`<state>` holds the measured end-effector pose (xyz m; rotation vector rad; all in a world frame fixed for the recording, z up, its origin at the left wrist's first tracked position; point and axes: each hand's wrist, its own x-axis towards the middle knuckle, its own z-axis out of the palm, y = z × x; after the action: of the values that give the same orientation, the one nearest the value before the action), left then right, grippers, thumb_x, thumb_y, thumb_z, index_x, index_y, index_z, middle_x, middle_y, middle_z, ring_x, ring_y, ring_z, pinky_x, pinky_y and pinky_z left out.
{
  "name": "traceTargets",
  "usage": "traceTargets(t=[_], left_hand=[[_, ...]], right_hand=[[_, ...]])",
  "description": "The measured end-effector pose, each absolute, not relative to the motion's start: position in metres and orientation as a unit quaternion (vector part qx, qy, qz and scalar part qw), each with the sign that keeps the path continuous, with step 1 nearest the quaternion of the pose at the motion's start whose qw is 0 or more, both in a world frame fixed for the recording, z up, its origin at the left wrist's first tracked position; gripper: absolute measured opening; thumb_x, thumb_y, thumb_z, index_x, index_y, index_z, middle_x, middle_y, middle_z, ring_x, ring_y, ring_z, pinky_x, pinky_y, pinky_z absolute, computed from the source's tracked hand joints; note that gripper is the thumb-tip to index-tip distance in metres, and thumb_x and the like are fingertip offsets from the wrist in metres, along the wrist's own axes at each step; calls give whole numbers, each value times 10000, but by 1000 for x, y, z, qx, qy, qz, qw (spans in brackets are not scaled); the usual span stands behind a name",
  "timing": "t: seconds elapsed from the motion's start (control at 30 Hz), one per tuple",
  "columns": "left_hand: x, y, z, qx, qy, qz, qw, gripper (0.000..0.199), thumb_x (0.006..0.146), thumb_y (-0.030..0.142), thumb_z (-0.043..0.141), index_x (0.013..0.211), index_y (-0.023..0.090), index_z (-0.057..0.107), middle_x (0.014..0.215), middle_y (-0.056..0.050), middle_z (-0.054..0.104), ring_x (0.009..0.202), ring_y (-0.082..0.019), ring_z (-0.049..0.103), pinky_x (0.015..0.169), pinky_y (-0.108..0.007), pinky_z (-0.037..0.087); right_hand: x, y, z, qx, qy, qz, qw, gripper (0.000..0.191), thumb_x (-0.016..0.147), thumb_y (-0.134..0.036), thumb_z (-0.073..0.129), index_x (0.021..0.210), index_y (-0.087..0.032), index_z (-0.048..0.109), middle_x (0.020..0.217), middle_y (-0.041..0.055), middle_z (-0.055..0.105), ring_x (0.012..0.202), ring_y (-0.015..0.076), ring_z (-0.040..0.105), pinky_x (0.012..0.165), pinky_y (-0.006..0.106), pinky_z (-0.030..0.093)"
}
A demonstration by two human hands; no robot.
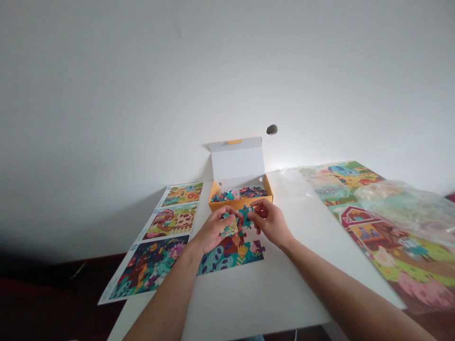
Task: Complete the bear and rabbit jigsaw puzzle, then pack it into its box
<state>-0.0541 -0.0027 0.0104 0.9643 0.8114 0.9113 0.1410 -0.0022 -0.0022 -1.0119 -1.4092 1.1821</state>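
Note:
My left hand (215,228) is closed on several puzzle pieces (230,226) with a teal and yellow leaf pattern. To its right, my right hand (267,219) pinches a teal puzzle piece (246,216) between thumb and fingers. Below both hands, a partly joined puzzle (227,257) with dark teal leaves, a yellow plant and brown shapes lies flat on the white table. Just behind the hands stands an orange box (269,189) with its lid raised and loose pieces (253,192) inside. The hands cover part of the joined puzzle.
A picture sheet (169,221) with three scenes lies at the left. On the right are larger farm and animal pictures (401,246), partly under clear plastic (401,203). The white wall (227,71) rises behind the table (256,298), whose near edge shows below.

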Motion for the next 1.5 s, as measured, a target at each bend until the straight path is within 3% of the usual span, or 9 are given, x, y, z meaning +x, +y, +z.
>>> traceTargets(t=[0.1, 0.33, 0.6, 0.7, 0.8, 0.87, 0.93, 1.1, 1.5], left_hand=[[-51, -4, 10, 459, 391, 397, 692, 435, 663, 243, 789, 1034, 174, 572, 906, -48, 643, 730, -162, 649, 626, -266, 522], [-57, 2, 8, 446, 368, 501, 644, 331, 724, 220, 737, 1003, 202, 560, 937, -35, 664, 792, -162, 660, 671, -266, 524], [-38, -4, 4, 484, 290, 502, 655, 278, 799, 238, 674, 1046, 234, 545, 1112, -57, 653, 1067, -207, 603, 938, -364, 447], [-39, -3, 3, 513, 304, 522, 610, 362, 809, 272, 655, 1148, 243, 533, 1164, -70, 624, 1063, -204, 593, 920, -343, 444], [-50, 2, 5, 554, 367, 533, 524, 297, 829, 297, 610, 1113, 223, 568, 1106, -63, 630, 890, -170, 615, 757, -283, 474], [-61, 4, 7, 603, 426, 501, 452, 173, 835, 295, 578, 959, 182, 620, 936, -47, 648, 735, -141, 587, 640, -248, 448], [-71, 5, 10, 676, 470, 437, 363, 112, 810, 256, 581, 847, 167, 638, 806, -30, 626, 720, -145, 564, 656, -251, 440], [-72, 0, 10, 831, 435, 243, 248, 116, 751, 211, 624, 848, 196, 687, 925, -48, 631, 933, -196, 574, 887, -312, 429], [-53, -5, 9, 842, 399, 205, 299, 264, 732, 341, 723, 974, 235, 713, 979, -56, 622, 958, -205, 571, 913, -324, 424]], right_hand=[[134, -8, -5, -389, -614, 509, 462, 269, 841, -394, 563, 1042, -216, 545, 823, 3, 569, 563, 119, 591, 473, 245, 494], [129, -8, -3, -421, -735, 304, 435, 302, 793, -372, 662, 1035, -200, 608, 922, 42, 610, 701, 128, 542, 658, 272, 471], [121, -4, -11, -405, -678, 451, 416, 349, 848, -500, 566, 939, -167, 618, 698, -14, 580, 575, 99, 495, 529, 217, 396], [122, -1, -11, -399, -650, 460, 454, 325, 847, -492, 569, 866, -169, 594, 649, -26, 541, 547, 94, 469, 506, 215, 374], [129, 5, -5, -428, -608, 399, 536, 292, 869, -470, 542, 857, -180, 576, 689, -13, 535, 564, 102, 476, 510, 222, 383], [138, 11, -1, -461, -593, 294, 591, 260, 863, -444, 560, 872, -186, 588, 787, 15, 545, 615, 114, 491, 538, 234, 401], [148, 18, 1, -485, -601, 174, 611, 224, 859, -410, 580, 902, -192, 613, 860, 36, 545, 674, 130, 496, 600, 257, 419], [165, 34, -5, -552, -631, -29, 545, 189, 866, -369, 597, 950, -210, 657, 886, 55, 600, 862, 201, 486, 786, 345, 355], [166, 38, -11, -624, -641, -24, 447, 262, 907, -417, 531, 971, -202, 666, 960, 87, 637, 933, 237, 441, 793, 356, 262]])
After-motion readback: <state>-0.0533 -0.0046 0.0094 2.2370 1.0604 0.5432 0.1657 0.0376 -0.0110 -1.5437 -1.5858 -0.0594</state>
